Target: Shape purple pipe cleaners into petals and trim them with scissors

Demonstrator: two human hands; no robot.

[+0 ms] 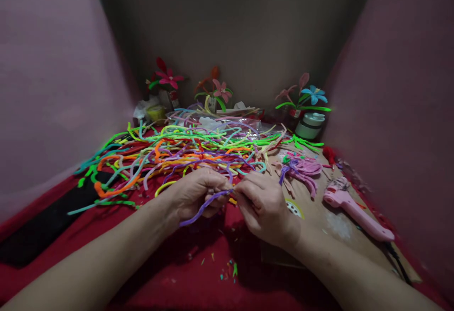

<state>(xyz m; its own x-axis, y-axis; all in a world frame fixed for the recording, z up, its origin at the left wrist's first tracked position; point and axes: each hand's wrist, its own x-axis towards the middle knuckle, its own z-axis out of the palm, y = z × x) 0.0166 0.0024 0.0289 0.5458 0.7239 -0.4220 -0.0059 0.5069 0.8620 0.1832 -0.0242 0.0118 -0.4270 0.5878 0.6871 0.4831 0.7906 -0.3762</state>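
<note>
Both hands meet over the red cloth in the middle of the head view. My left hand (204,193) is closed round a purple pipe cleaner (204,208), whose free end hangs down to the left. My right hand (264,204) pinches the same purple strand where the fingertips of both hands come together; the exact pinch point is small and partly hidden. Another purple length sticks up between the hands. Just behind them lies a wide tangle of pipe cleaners (184,152) in many colours.
To the right, a cardboard sheet (312,226) carries a pink glue gun (358,214), a bundle of pink and purple pipe-cleaner pieces (301,169) and a yellow-rimmed disc (294,208). Pipe-cleaner flowers (170,79) and a lidded jar (310,125) stand along the back wall. Scraps (234,269) dot the red cloth (198,273).
</note>
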